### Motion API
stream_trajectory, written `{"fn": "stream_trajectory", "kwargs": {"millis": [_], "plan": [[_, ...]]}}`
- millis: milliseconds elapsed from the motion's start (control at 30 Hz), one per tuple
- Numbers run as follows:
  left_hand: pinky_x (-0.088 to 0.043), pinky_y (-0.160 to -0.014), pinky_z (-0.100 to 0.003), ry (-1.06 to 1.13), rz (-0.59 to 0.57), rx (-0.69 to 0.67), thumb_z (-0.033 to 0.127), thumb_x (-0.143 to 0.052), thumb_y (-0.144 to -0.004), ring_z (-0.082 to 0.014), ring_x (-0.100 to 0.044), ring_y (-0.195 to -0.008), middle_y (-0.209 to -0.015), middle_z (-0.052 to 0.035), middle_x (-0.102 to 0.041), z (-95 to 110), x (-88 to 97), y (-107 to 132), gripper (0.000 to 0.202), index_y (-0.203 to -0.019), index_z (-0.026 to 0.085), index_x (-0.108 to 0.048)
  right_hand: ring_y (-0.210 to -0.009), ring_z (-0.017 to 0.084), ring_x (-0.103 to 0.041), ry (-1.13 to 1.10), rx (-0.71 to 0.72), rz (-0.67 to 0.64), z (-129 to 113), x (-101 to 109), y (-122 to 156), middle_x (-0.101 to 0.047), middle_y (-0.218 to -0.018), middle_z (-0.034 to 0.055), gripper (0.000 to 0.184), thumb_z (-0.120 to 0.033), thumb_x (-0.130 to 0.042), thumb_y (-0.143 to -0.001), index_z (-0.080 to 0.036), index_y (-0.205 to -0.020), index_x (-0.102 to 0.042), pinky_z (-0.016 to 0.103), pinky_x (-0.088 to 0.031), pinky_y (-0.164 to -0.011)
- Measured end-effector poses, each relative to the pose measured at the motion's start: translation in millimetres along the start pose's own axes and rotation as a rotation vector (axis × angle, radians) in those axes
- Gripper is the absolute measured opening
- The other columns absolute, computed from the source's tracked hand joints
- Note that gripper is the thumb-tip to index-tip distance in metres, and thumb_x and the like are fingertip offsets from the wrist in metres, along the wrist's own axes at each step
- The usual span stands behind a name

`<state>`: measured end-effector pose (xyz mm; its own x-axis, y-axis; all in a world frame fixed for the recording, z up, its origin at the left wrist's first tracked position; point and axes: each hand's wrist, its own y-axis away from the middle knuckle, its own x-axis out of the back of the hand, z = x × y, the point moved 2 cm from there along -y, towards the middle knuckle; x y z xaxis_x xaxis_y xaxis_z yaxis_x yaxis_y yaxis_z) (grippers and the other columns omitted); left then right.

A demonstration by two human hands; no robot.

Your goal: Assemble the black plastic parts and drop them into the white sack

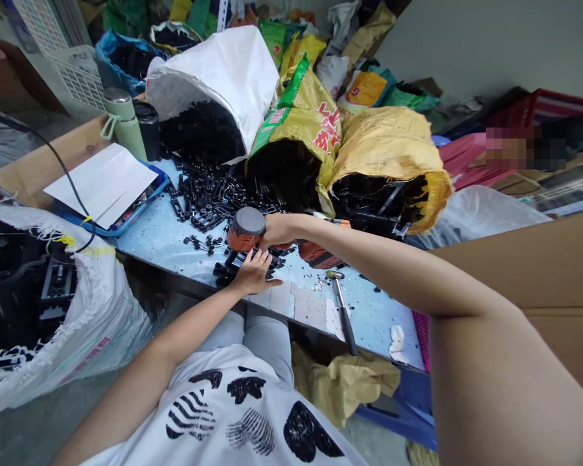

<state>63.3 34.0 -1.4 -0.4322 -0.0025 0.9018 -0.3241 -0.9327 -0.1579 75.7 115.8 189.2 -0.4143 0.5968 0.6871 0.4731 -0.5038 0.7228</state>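
My right hand (pixel 279 230) is wrapped around an orange and black cordless drill (pixel 245 236), which points down over the table. Its orange base (pixel 318 255) shows past my forearm; the bit is hidden. Just below the drill, my left hand (pixel 256 272) lies over some black plastic parts (pixel 226 272), its fingers stretched out and the thumb apart. Contact under the left fingers is hidden. Many more small black parts (pixel 206 194) are heaped behind, on the blue table (pixel 150 236). Near the front edge lies a hammer (pixel 342 310) with a black handle.
Behind the heap lie a white sack (pixel 233 71), a green-gold sack (pixel 315 123) and a yellow sack (pixel 388 139), holding black parts. A blue tray (pixel 126 223) with papers sits left, near a green bottle (pixel 126 126). Cardboard (pixel 539 272) stands right. Another person's pink sleeve (pixel 461 155) shows beyond.
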Motion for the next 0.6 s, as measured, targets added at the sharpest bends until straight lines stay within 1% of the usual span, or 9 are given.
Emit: {"fn": "stream_trajectory", "kwargs": {"millis": [33, 100, 200, 267, 333, 433, 533, 600], "plan": [[-0.012, -0.114, -0.048, 0.002, 0.003, 0.000, 0.076, -0.023, -0.081, -0.0304, -0.025, -0.138, -0.147, -0.0183, -0.034, -0.2, -1.0, 0.1, 0.090, -0.138, 0.008, -0.038, -0.049, 0.013, -0.050, 0.008, 0.002, -0.029, -5.0, -0.6, -3.1, -0.056, -0.054, 0.0024, 0.015, -0.025, -0.059, -0.062, -0.012, -0.066, -0.064, 0.024, -0.036, -0.047], [-0.012, -0.114, -0.049, 0.004, 0.002, 0.000, 0.077, -0.024, -0.080, -0.0301, -0.026, -0.138, -0.146, -0.0183, -0.034, -0.6, -2.9, -0.6, 0.090, -0.137, 0.008, -0.038, -0.049, 0.013, -0.050, 0.041, -0.014, -0.047, -12.6, -0.7, -6.6, -0.056, -0.055, 0.0028, 0.015, -0.025, -0.059, -0.062, -0.011, -0.067, -0.064, 0.025, -0.036, -0.047], [-0.014, -0.113, -0.048, 0.018, -0.031, 0.019, 0.077, -0.026, -0.080, -0.0298, -0.025, -0.138, -0.148, -0.0183, -0.032, -2.0, -4.8, -2.5, 0.090, -0.138, 0.009, -0.036, -0.051, 0.014, -0.051, 0.095, -0.014, 0.011, -19.6, 1.3, 0.5, -0.058, -0.058, 0.0033, 0.020, -0.029, -0.061, -0.061, -0.012, -0.071, -0.066, 0.025, -0.036, -0.047], [-0.018, -0.112, -0.045, 0.050, -0.078, 0.040, 0.077, -0.026, -0.080, -0.0296, -0.024, -0.139, -0.148, -0.0171, -0.031, -3.0, -5.2, -3.5, 0.090, -0.141, 0.010, -0.032, -0.055, 0.015, -0.053, 0.131, 0.004, 0.063, -23.3, 1.9, 10.9, -0.060, -0.061, 0.0041, 0.023, -0.032, -0.063, -0.061, -0.013, -0.073, -0.067, 0.025, -0.036, -0.049], [-0.024, -0.110, -0.043, 0.092, -0.120, 0.063, 0.077, -0.026, -0.080, -0.0297, -0.026, -0.138, -0.149, -0.0149, -0.031, -3.8, -4.7, -3.8, 0.091, -0.144, 0.013, -0.026, -0.059, 0.016, -0.055, 0.138, 0.038, 0.075, -28.0, 0.2, 19.5, -0.062, -0.065, 0.0045, 0.023, -0.032, -0.064, -0.061, -0.014, -0.075, -0.068, 0.025, -0.037, -0.051], [-0.025, -0.109, -0.042, 0.122, -0.157, 0.087, 0.076, -0.027, -0.080, -0.0301, -0.030, -0.136, -0.148, -0.0134, -0.033, -3.7, -3.2, -2.8, 0.090, -0.146, 0.016, -0.019, -0.062, 0.017, -0.058, 0.098, 0.083, 0.027, -38.5, -6.2, 21.5, -0.064, -0.068, 0.0043, 0.021, -0.030, -0.064, -0.061, -0.015, -0.076, -0.069, 0.025, -0.038, -0.052], [-0.024, -0.109, -0.042, 0.132, -0.179, 0.100, 0.076, -0.027, -0.080, -0.0310, -0.034, -0.134, -0.145, -0.0124, -0.038, -2.0, -2.7, -1.8, 0.087, -0.145, 0.019, -0.024, -0.065, 0.019, -0.059, 0.080, 0.061, 0.007, -49.3, -14.0, 14.6, -0.065, -0.067, 0.0048, 0.017, -0.028, -0.068, -0.059, -0.018, -0.073, -0.069, 0.025, -0.039, -0.052], [-0.027, -0.108, -0.042, 0.152, -0.184, 0.104, 0.076, -0.027, -0.080, -0.0314, -0.034, -0.133, -0.146, -0.0104, -0.038, -0.4, -1.9, -1.7, 0.084, -0.144, 0.022, -0.025, -0.066, 0.020, -0.059, 0.074, 0.049, -0.003, -51.9, -19.4, 11.7, -0.065, -0.066, 0.0055, 0.015, -0.026, -0.069, -0.058, -0.018, -0.070, -0.068, 0.026, -0.039, -0.052]]}}
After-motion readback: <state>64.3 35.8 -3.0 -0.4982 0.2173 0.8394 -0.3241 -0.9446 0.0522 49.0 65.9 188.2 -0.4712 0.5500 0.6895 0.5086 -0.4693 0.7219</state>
